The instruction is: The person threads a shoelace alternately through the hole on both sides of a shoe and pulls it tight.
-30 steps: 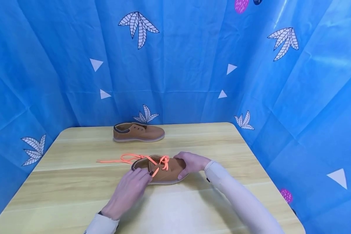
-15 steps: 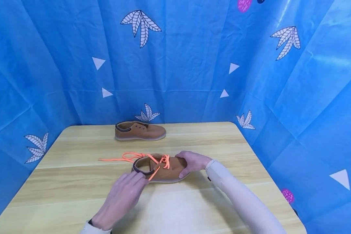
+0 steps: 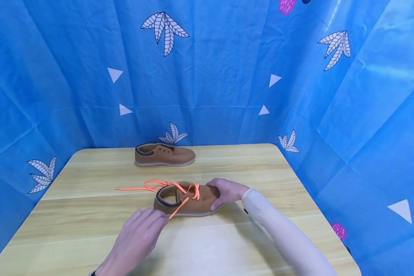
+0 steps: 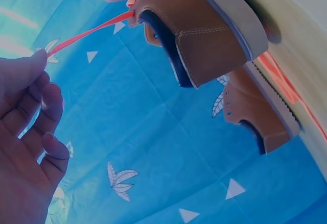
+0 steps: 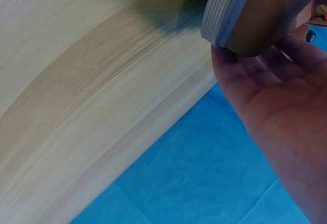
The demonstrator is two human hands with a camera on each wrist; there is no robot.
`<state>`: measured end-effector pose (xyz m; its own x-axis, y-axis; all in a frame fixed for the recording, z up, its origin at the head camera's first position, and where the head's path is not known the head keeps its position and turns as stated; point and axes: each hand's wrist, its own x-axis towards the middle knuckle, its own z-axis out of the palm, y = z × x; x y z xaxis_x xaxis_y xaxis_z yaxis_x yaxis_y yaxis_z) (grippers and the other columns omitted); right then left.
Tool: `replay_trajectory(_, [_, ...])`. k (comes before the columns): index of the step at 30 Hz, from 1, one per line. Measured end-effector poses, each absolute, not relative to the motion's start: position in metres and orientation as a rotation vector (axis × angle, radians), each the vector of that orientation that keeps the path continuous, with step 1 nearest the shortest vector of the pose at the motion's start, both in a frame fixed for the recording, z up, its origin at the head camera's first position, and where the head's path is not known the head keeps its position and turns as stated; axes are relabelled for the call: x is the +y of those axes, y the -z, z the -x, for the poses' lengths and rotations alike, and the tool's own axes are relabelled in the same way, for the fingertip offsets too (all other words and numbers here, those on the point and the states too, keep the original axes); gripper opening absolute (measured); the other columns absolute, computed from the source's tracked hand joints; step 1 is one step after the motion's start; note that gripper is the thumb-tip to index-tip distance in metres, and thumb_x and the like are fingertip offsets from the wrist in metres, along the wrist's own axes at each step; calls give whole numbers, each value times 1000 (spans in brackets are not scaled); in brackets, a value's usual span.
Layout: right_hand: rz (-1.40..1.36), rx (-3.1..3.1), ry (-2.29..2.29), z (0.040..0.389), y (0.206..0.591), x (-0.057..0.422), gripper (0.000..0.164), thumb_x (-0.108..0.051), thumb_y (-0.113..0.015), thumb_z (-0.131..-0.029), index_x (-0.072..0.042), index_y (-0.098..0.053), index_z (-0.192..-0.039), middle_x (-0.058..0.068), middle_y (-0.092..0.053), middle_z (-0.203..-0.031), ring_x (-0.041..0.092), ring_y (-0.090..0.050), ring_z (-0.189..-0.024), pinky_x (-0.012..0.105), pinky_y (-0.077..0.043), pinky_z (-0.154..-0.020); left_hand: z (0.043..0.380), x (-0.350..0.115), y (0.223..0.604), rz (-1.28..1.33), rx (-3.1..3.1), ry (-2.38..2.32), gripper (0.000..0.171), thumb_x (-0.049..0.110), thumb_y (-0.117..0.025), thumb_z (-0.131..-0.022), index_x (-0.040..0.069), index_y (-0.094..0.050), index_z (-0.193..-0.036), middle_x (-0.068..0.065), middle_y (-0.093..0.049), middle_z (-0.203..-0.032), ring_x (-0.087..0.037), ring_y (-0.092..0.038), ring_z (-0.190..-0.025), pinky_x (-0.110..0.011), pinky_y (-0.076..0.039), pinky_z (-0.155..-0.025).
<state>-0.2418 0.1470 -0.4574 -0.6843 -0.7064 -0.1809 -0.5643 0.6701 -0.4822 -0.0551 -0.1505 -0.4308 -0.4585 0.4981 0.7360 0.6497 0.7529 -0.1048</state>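
A brown lace-up shoe (image 3: 206, 196) lies in front of the person, its toe to the right. Around that toe the right hand (image 3: 227, 191) grips, thumb on the near side; the right wrist view shows its fingers against the sole edge and toe (image 5: 260, 22). Between thumb and forefinger, the left hand (image 3: 134, 238) pinches one end of an orange shoelace (image 4: 89, 32), drawn straight from the near eyelet row. A bunched loop of lace (image 3: 196, 191) sits over the eyelets. The lace's other end (image 3: 132, 188) trails on the table behind the heel.
Farther back, a matching brown shoe (image 3: 179, 155) stands without lace in its visible eyelets, toe to the right. Both shoes are on a light wooden table (image 3: 89, 230). Blue patterned curtains (image 3: 220, 76) hang behind and beside it.
The left hand has moved left and toward the person, drawing out a longer stretch of lace. The bunched loop looks smaller. The right hand keeps its grip on the toe.
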Motion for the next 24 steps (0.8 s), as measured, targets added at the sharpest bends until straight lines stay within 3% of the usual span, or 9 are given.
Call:
replay_trajectory(3, [998,2532,555,242,458,147,77,-36,-95,-73,-7,-61,-136,0,-67,-118,14,-61,-110,37,-50,-105,50,-152,428,879,-2109,246,49,12,-27,-112,12,-72,-94,6,-67,-90,-13,-57,-80,-27,-43,-66])
replay_trajectory(9, [980,2538,547,242,458,146,80,-36,-95,-73,-6,-60,-139,1,-68,-121,14,-61,-112,37,-50,-106,39,-154,420,962,-2140,219,57,18,-21,-115,13,-74,-96,6,-70,-94,-12,-59,-84,-27,-48,-68])
replay_trajectory(18, [983,2542,540,242,458,147,81,-37,-95,-74,-5,-59,-140,1,-67,-121,13,-61,-109,35,-50,-105,34,-152,425,1047,-2050,88,49,11,-26,-114,12,-71,-94,6,-66,-89,-11,-55,-80,-20,-37,-61])
replay_trajectory(20, [979,2540,542,243,459,147,81,-36,-95,-74,-6,-59,-140,1,-67,-121,13,-61,-110,35,-50,-105,34,-151,428,1053,-2057,78,40,6,-33,-108,12,-70,-93,7,-64,-88,-11,-53,-79,-20,-35,-61])
replay_trajectory(24, [969,2529,562,243,460,147,78,-35,-95,-74,-7,-60,-138,0,-67,-121,13,-61,-111,36,-49,-106,34,-150,439,1065,-2114,56,21,5,-47,-85,14,-67,-87,9,-59,-87,-10,-49,-79,-20,-32,-61])
